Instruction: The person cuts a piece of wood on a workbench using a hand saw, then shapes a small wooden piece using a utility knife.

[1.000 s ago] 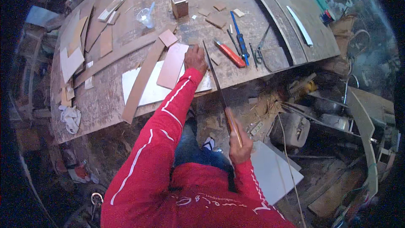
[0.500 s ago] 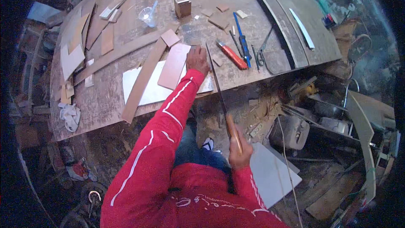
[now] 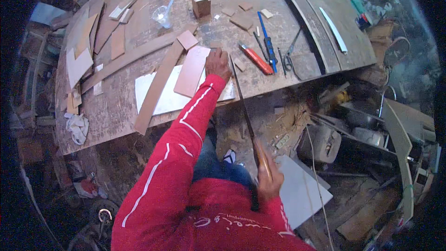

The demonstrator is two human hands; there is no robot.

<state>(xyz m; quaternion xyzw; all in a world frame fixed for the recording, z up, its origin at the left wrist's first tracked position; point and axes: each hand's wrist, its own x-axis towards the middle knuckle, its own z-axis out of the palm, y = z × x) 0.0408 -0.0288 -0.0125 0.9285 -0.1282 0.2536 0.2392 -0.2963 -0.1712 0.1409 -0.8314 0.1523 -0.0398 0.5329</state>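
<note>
My left hand [image 3: 218, 65] rests at the front edge of the worn wooden bench [image 3: 107, 116], fingers bent over a small piece that they mostly hide. My right hand [image 3: 270, 180] grips the wooden handle of a long saw [image 3: 243, 106], whose dark blade runs up beside my left hand. Left of that hand are a pink board [image 3: 189, 76], a white sheet [image 3: 155, 90], a brown strip [image 3: 158, 90] and a pink square [image 3: 187, 40]. To its right lie a red utility knife [image 3: 258, 60], a blue bar tool [image 3: 269, 42] and scissors [image 3: 289, 60].
Offcuts [image 3: 83, 65], a plastic cup [image 3: 162, 18], a wood block [image 3: 200, 5] and a crumpled rag [image 3: 77, 128] are on the bench. Below right are a grey panel [image 3: 302, 190], a dirty jerrycan [image 3: 320, 144], a cord [image 3: 313, 158] and a curved board [image 3: 399, 148].
My right hand has moved down toward my body, drawing the saw back with it. My left hand stays at nearly the same spot on the bench.
</note>
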